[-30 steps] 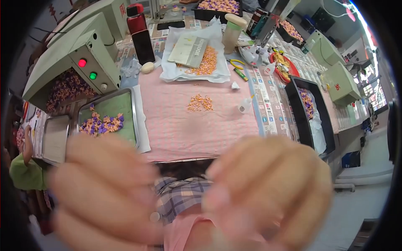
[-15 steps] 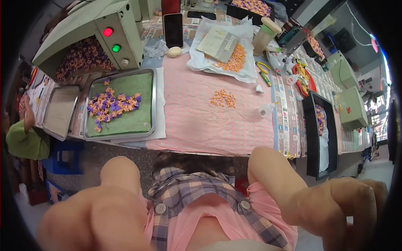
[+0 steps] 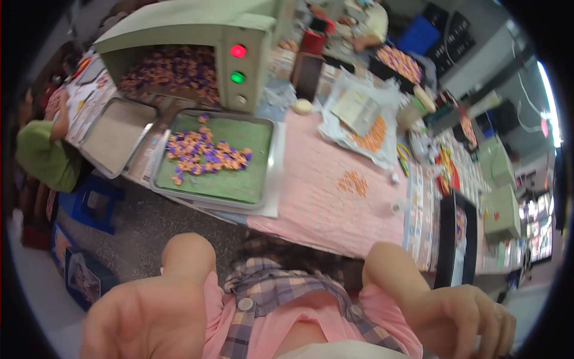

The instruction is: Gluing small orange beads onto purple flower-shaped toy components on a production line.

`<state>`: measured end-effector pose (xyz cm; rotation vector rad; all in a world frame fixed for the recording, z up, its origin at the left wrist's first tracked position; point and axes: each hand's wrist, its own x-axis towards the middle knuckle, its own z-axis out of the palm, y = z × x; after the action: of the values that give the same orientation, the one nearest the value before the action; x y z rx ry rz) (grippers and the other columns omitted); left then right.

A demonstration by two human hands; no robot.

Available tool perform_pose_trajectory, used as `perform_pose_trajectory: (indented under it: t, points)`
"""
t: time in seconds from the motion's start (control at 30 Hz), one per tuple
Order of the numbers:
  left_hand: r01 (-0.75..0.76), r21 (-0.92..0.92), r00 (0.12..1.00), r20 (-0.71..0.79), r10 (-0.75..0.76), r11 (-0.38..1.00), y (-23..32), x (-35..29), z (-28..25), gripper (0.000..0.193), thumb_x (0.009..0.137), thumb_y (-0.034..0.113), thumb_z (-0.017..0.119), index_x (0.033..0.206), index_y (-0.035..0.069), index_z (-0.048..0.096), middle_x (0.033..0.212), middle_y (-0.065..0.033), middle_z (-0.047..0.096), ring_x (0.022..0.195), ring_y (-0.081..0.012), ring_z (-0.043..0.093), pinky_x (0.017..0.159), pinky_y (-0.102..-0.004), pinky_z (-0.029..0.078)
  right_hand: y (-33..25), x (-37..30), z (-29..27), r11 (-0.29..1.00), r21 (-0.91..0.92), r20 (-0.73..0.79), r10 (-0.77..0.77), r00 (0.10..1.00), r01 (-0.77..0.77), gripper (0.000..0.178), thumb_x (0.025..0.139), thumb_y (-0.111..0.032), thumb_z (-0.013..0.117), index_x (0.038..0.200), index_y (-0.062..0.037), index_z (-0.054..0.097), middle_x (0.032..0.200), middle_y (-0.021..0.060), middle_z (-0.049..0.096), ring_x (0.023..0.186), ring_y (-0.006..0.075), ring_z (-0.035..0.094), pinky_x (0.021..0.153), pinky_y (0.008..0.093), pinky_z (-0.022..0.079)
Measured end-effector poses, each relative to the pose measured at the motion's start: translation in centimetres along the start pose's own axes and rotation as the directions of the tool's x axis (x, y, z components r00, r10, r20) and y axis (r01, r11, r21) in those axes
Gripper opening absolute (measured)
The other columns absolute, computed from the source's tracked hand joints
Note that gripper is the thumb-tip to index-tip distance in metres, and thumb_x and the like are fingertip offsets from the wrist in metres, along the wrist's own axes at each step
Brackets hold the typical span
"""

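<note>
Low at the left, my left hand (image 3: 143, 320) is raised over my lap with its palm side showing; its fingertips are cut off or blurred, and nothing shows in it. At the lower right, my right hand (image 3: 472, 320) has its fingers bent downward; whatever they hold, if anything, is hidden. Both hands are well apart from the table. Nearest beyond the left hand is a metal tray (image 3: 269, 173) with a green lining, bearing a heap of small orange and purple pieces (image 3: 206, 152). A small pile of orange pieces (image 3: 354, 183) lies on the pink cloth (image 3: 311, 203).
A pale green machine (image 3: 245, 33) with red and green lights stands behind the tray, more pieces inside it. An empty metal tray (image 3: 116, 140) lies left. A white sheet (image 3: 335, 134) with orange pieces, a black bin (image 3: 445, 239) and a blue stool (image 3: 92, 206) are around. Other people sit nearby.
The view has swung left, so the table and machine appear farther right and tilted. Both hands have shifted slightly; the right hand appears lower and further left in view.
</note>
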<state>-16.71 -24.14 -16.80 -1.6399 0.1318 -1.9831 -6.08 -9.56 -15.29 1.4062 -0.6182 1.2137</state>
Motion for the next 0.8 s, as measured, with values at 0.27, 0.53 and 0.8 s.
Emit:
perform_pose_trajectory:
  t: [0.27, 0.53, 0.8]
  points:
    - [0.55, 0.829, 0.772, -0.462, -0.436, 0.097, 2.5, -8.4, -11.4, 0.025, 0.084, 0.018, 0.04, 0.097, -0.002, 0.048, 0.086, -0.0054, 0.055, 0.072, -0.0088, 0.052, 0.068, -0.0213, 0.04, -4.3, 2.1, -2.1, 0.566, 0.387, 0.224, 0.708, 0.67, -0.728, 0.023, 0.075, -0.003, 0.051, 0.097, -0.0058, 0.052, 0.102, 0.0071, 0.051, 0.089, 0.0155, 0.052, 0.075, 0.0263, 0.043]
    - [-0.093, 0.99, 0.266, -0.076, -0.961, -0.104, -1.4, -21.3, -14.7, 0.028, 0.067, 0.023, 0.06, 0.091, 0.01, 0.056, 0.097, -0.0058, 0.053, 0.094, -0.0218, 0.048, 0.082, -0.0395, 0.033, -29.8, 11.9, -14.4, 0.211, 0.856, 0.34, 0.458, 0.822, -0.472, 0.014, 0.077, -0.007, 0.048, 0.09, -0.0051, 0.054, 0.089, 0.0057, 0.053, 0.076, 0.0146, 0.053, 0.065, 0.0243, 0.043]
    - [-0.152, 0.946, 0.466, -0.186, -0.865, -0.285, 2.0, -18.8, -21.7, 0.028, 0.063, 0.016, 0.06, 0.088, 0.005, 0.054, 0.089, -0.013, 0.053, 0.086, -0.0286, 0.049, 0.074, -0.0375, 0.038, -6.0, 2.1, -6.0, -0.152, 0.935, 0.344, 0.183, 0.921, -0.32, 0.012, 0.08, -0.01, 0.045, 0.083, -0.0043, 0.055, 0.076, 0.0042, 0.055, 0.063, 0.0138, 0.053, 0.054, 0.0223, 0.043]
